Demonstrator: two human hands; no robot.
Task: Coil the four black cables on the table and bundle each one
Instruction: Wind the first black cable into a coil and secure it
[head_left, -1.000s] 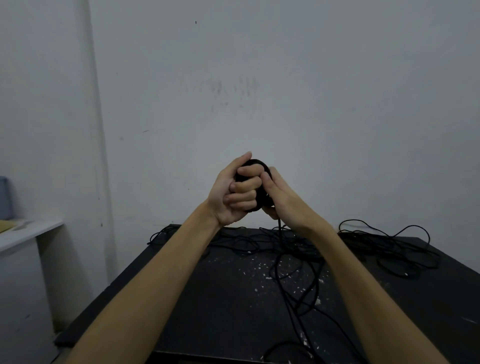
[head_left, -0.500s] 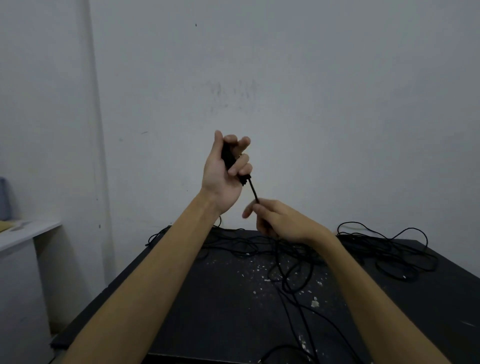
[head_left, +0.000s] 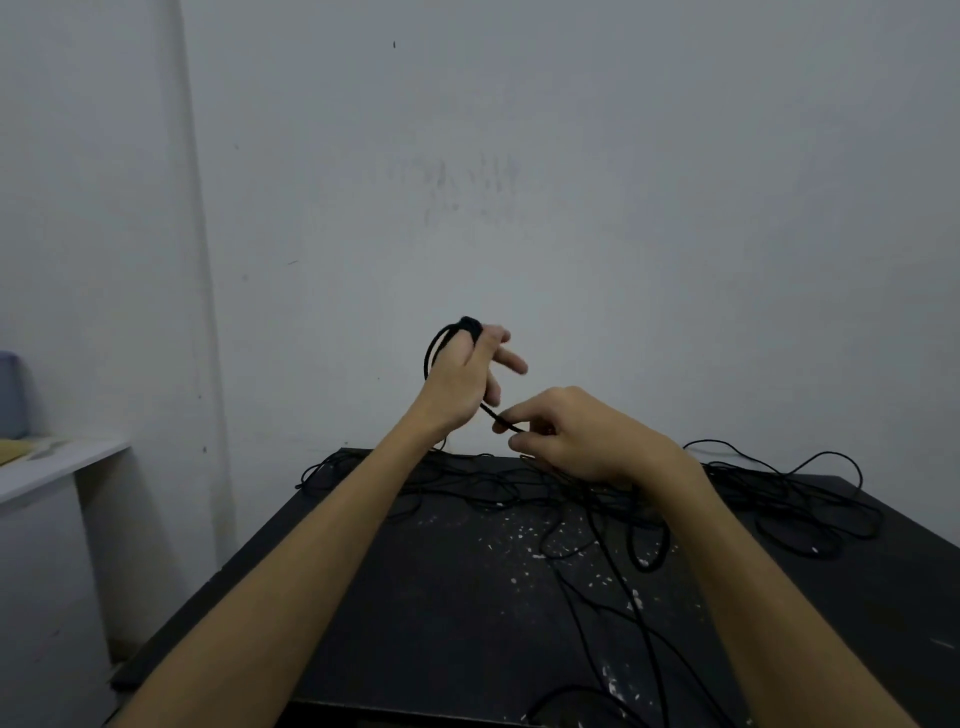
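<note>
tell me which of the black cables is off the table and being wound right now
The cable looped around the left hand, its coil raised above the table, with the right hand pinching its strand. The other cables lie loose and tangled on the tabletop.

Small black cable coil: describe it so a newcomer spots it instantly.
Start at the black table against the grey wall, strewn with loose black cables. Above its far edge, the raised left hand holds the small black cable coil. It alone is wound up and off the table.
</note>
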